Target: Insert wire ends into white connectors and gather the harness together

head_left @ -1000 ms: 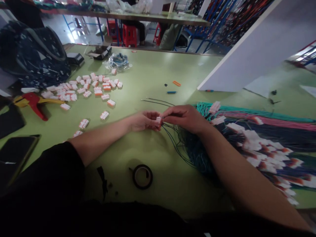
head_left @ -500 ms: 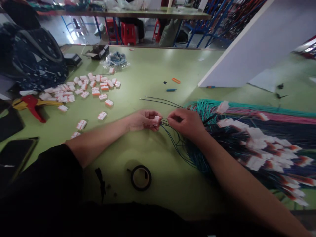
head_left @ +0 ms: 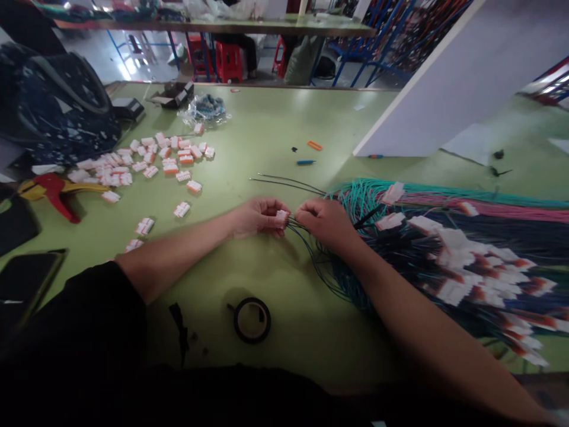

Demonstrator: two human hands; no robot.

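Note:
My left hand (head_left: 260, 217) is closed on a white connector housing (head_left: 281, 218), held between thumb and fingers. Several dark wires (head_left: 306, 240) run from the housing's right side toward the bundle. My right hand (head_left: 324, 222) pinches a thin wire right beside the housing; its tip is hidden by the fingers. Two loose black wires (head_left: 288, 184) with metal ends lie just beyond my hands. To the right spreads a large wire bundle (head_left: 364, 198) in green, pink and dark colours, with white-and-orange connectors (head_left: 457, 249) on top.
Loose connectors (head_left: 151, 154) are heaped at the left, near red-and-yellow pliers (head_left: 57, 193). A roll of black tape (head_left: 252, 320) lies in front of me. A blue pen-like tool (head_left: 306, 162) and an orange clip (head_left: 315, 145) lie farther back. A white panel (head_left: 427, 95) stands at the right.
My right hand has moved left, up close to the connector housing, bringing the wire against it. My left hand keeps its hold. The whole view has shifted slightly.

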